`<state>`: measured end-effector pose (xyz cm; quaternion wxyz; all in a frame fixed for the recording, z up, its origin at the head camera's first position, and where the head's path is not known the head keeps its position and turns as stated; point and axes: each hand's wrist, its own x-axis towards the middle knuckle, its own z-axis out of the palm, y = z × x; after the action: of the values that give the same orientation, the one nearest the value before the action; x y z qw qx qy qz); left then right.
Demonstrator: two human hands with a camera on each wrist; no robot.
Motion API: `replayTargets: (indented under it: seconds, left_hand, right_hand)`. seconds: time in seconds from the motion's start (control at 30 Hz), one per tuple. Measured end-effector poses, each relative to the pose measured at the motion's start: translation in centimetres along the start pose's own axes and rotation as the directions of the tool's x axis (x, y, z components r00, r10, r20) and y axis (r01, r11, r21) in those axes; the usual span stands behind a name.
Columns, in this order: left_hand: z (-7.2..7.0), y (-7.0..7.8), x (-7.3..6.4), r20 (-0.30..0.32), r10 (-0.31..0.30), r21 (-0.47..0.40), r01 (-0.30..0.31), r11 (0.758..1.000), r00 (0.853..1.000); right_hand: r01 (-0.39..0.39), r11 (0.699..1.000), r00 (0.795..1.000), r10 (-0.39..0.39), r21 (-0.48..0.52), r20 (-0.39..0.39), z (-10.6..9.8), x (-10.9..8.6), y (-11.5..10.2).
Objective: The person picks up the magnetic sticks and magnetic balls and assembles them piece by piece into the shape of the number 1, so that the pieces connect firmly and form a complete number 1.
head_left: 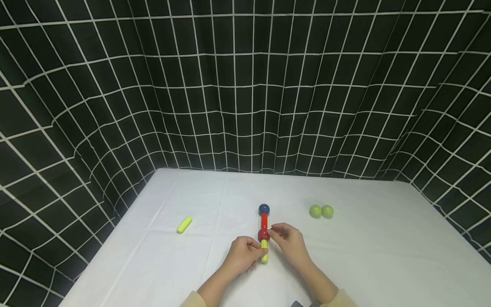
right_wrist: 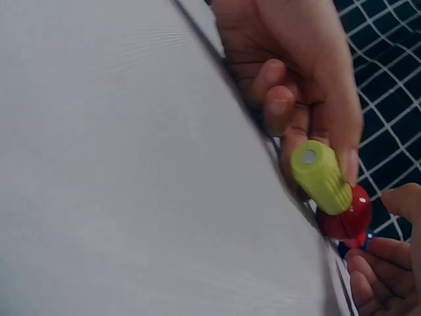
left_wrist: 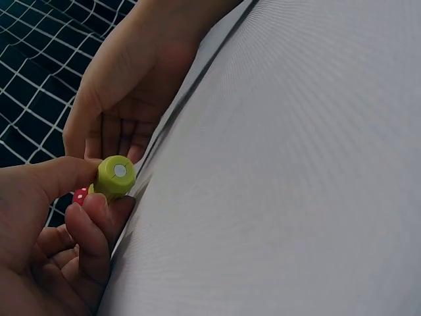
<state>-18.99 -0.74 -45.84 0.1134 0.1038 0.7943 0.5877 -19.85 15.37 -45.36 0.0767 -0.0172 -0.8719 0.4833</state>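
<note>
A straight line of toy pieces lies on the white cloth in the head view: a blue ball (head_left: 264, 209) at the far end, a red rod (head_left: 264, 220), a red ball (head_left: 263, 234) and a yellow-green rod (head_left: 264, 244) nearest the person. My left hand (head_left: 241, 256) pinches that yellow-green rod between thumb and fingers. In the right wrist view the rod's far end meets the red ball, and a silvery disc shows in its near end. Beside the red ball is my right hand (head_left: 292, 245), thumb and fingers parted, with a small gap to the ball.
Another yellow-green rod (head_left: 184, 224) lies on the left part of the table. Two light green balls (head_left: 316, 211) sit side by side at the right. A dark curtain (head_left: 245, 98) with a white grid surrounds the table's back and sides.
</note>
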Motion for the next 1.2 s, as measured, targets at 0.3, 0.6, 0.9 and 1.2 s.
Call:
replayTargets:
  seconds: [0.3,0.6,0.9,1.2]
  left_hand:
    - [-0.1,0.0,0.0,-0.007,-0.007,0.003,0.007,1.000,1.000]
    - [-0.3,0.0,-0.1,-0.009,0.002,-0.028,-0.003,1.000,1.000]
    - [-0.4,0.0,0.0,-0.006,-0.002,-0.031,0.002,1.000,1.000]
    - [-0.3,-0.3,0.0,-0.002,-0.013,-0.019,0.013,1.000,1.000]
  right_hand:
    - [-0.044,0.999,0.998,0.043,-0.020,-0.046,-1.7,0.7,1.1]
    - [-0.083,0.997,0.993,0.082,0.002,-0.085,-3.7,2.0,2.6]
    - [-0.091,0.995,0.987,0.087,-0.027,-0.133,-5.3,2.5,3.9]
    - [-0.115,0.991,0.976,0.102,-0.061,-0.190,-6.8,2.5,4.8]
